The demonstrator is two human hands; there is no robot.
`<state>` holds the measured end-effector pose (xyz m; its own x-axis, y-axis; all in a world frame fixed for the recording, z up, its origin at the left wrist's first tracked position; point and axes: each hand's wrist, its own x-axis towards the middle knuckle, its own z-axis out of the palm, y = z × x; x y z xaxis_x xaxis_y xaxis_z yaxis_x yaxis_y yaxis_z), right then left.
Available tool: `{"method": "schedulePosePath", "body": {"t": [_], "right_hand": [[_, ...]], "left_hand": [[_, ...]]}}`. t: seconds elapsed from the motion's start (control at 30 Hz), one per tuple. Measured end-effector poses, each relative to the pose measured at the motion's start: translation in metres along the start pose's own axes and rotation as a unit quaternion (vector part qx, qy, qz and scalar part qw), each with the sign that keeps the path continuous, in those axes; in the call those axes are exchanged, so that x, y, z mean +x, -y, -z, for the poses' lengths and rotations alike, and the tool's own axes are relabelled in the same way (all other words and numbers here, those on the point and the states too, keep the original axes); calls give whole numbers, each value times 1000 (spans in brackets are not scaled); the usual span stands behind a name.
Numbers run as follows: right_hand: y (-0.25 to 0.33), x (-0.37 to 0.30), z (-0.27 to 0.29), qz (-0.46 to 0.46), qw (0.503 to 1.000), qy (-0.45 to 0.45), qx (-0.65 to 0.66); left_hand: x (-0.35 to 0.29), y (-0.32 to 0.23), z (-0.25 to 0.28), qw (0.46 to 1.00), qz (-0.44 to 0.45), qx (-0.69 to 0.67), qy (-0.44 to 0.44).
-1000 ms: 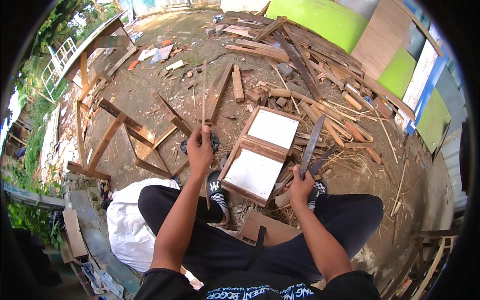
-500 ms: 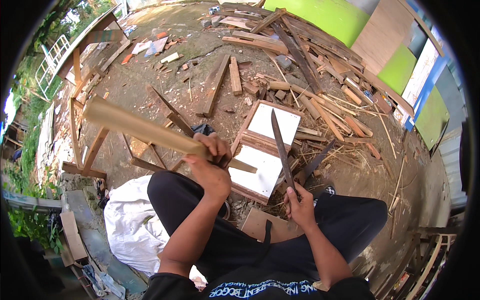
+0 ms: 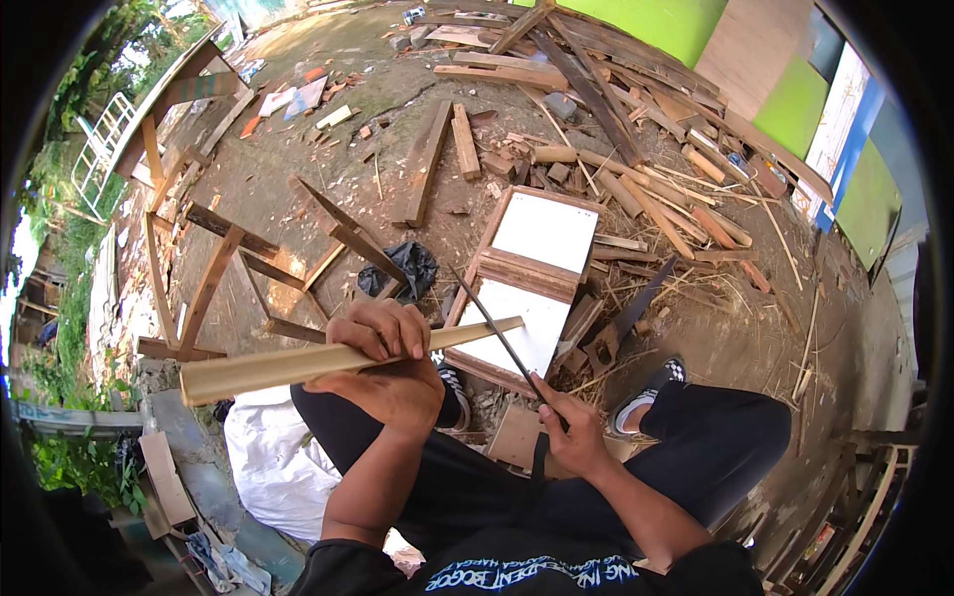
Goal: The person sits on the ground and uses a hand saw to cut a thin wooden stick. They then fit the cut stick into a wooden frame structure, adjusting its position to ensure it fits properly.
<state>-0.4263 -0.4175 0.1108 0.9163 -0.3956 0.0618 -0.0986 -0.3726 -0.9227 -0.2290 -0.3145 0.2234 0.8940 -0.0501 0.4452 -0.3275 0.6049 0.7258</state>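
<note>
Bamboo, a pale split strip [image 3: 338, 360], now lies nearly level across the view, where half a second ago it tilted up to the left. The left hand [image 3: 388, 363] has its fingers wrapped over the strip's middle. The right hand [image 3: 574, 437] has drawn nearer, fingers closed round the handle of a long dark blade [image 3: 497, 333] whose edge crosses the strip's right end above the white-panelled wooden frame [image 3: 532, 288] on the ground.

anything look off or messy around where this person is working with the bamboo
Yes. Broken planks and offcuts lie scattered over the dirt with no order, and a crumpled black bag sits among them. The bamboo strip and long blade themselves look intact.
</note>
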Motion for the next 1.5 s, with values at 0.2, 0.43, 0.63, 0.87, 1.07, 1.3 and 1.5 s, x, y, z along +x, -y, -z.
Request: {"method": "schedulePosePath", "body": {"t": [0.2, 0.43, 0.63, 0.87, 1.07, 1.3, 1.5], "right_hand": [[7, -1, -7, 62, 997, -24, 32], [-10, -12, 0, -136, 990, 17, 12], [-5, -16, -3, -52, 998, 11, 28], [1, -19, 6, -48, 999, 13, 14], [-19, -21, 8, -192, 981, 25, 10], [-35, -18, 11, -217, 976, 0, 12], [-23, -26, 8, -169, 985, 2, 15]], "left_hand": [[-18, 1, 8, 998, -38, -20, 56], [-14, -1, 13, 999, -44, -10, 5], [-14, -2, 10, 999, -45, -6, 4], [-12, -2, 14, 999, -44, -7, 27], [-12, -2, 7, 999, -38, -5, 27], [-9, 4, 11, 999, -22, -16, 20], [-8, 3, 12, 999, -23, -30, 29]]}}
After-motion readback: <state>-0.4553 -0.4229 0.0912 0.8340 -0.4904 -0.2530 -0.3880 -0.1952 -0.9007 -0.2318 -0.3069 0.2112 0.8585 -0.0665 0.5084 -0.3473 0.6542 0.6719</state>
